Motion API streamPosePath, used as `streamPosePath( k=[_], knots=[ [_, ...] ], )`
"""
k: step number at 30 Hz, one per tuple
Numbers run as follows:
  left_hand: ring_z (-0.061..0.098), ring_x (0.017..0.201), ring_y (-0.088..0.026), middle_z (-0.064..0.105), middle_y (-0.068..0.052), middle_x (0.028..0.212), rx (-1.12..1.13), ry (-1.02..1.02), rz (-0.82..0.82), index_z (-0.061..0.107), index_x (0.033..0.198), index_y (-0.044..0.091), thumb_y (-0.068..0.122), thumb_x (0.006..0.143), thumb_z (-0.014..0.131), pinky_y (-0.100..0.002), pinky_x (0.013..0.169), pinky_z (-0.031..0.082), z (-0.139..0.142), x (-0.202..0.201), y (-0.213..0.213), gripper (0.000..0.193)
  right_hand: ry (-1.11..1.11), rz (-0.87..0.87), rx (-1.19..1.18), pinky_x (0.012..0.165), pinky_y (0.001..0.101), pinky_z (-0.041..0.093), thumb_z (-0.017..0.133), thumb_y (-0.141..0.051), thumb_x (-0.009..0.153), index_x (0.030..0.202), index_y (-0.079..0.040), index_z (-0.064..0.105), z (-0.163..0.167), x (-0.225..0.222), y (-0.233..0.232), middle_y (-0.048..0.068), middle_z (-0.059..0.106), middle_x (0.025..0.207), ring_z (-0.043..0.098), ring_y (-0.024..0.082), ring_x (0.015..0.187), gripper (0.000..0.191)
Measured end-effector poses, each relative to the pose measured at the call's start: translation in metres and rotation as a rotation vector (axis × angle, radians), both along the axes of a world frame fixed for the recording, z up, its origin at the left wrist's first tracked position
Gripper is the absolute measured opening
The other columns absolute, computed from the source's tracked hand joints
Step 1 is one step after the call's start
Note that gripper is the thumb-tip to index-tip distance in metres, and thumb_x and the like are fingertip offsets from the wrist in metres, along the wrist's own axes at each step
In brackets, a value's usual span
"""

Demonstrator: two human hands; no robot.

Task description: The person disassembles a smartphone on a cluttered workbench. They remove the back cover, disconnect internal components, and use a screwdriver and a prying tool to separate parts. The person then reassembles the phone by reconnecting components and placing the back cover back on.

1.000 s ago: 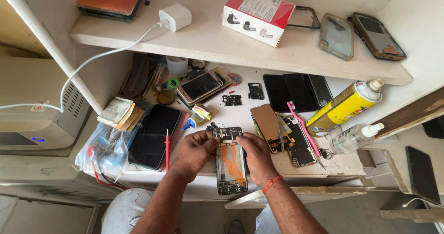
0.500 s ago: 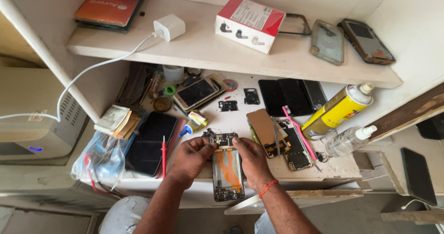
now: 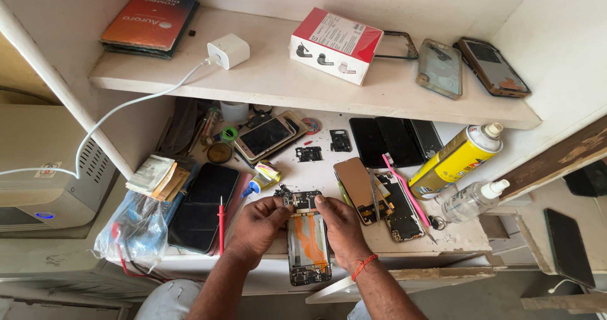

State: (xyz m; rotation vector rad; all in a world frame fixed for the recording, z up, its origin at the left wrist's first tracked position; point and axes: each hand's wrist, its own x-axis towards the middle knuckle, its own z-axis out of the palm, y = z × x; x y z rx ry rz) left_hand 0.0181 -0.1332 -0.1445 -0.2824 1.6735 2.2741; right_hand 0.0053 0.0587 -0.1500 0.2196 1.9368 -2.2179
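Note:
An opened phone (image 3: pixel 308 247) lies back-up at the front edge of the white bench (image 3: pixel 455 234), its orange flex cable and frame exposed. My left hand (image 3: pixel 262 222) and my right hand (image 3: pixel 338 225) both pinch the small dark circuit board (image 3: pixel 302 200) at the phone's top end, fingertips meeting over it. A red thread band circles my right wrist. Whether the board is lifted or seated I cannot tell.
A second opened phone (image 3: pixel 395 206) with tweezers and a pink pry tool (image 3: pixel 404 190) lies right of my hands. A yellow spray can (image 3: pixel 456 159) and clear bottle (image 3: pixel 471 200) stand further right. A dark screen (image 3: pixel 203 206) and red screwdriver (image 3: pixel 220 225) lie left. The shelf above holds boxes, a charger and phones.
The view has shifted slightly. Both hands stay on the board at the phone's top end, fingers a little closer together.

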Motion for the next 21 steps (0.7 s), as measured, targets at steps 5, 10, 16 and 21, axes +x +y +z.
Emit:
streamPosePath(
  k=[5,10,16,21],
  knots=[
    [0.064,0.073,-0.01,0.073,-0.002,0.081,-0.017,0.008,0.003,0.071,0.089,0.006,0.025,0.096,0.069,-0.028,0.068,0.057,0.002,0.001,0.0,0.021,-0.028,0.021,-0.015,0.078,0.0291,0.057,0.065,-0.038,0.096,0.1,-0.002,0.073,0.002,0.001,0.0,0.003,0.072,0.09,0.066,0.009,0.084,0.037],
    [0.063,0.072,-0.009,0.072,-0.002,0.081,-0.055,-0.004,0.014,0.07,0.088,0.005,0.027,0.096,0.07,-0.027,0.068,0.056,0.001,0.001,0.002,0.023,-0.018,0.027,-0.019,0.077,0.0289,0.057,0.066,-0.038,0.097,0.1,-0.002,0.073,0.003,0.001,0.001,0.003,0.072,0.089,0.066,0.009,0.083,0.037],
    [0.058,0.069,-0.009,0.07,0.0,0.079,-0.15,-0.007,0.024,0.073,0.095,0.009,0.027,0.096,0.067,-0.027,0.064,0.051,0.0,0.0,0.007,0.019,0.022,-0.042,0.064,0.079,0.0271,0.056,0.068,-0.037,0.097,0.104,-0.003,0.072,0.004,0.002,0.0,0.002,0.073,0.094,0.067,0.007,0.087,0.034],
    [0.057,0.069,-0.009,0.067,0.0,0.077,-0.079,-0.007,0.031,0.068,0.089,0.004,0.026,0.097,0.067,-0.027,0.064,0.052,-0.005,-0.002,0.003,0.023,0.301,-0.14,0.266,0.07,0.0263,0.054,0.07,-0.027,0.094,0.111,-0.01,0.073,0.014,-0.028,0.008,0.0,0.076,0.096,0.065,0.008,0.078,0.024]
  ],
)
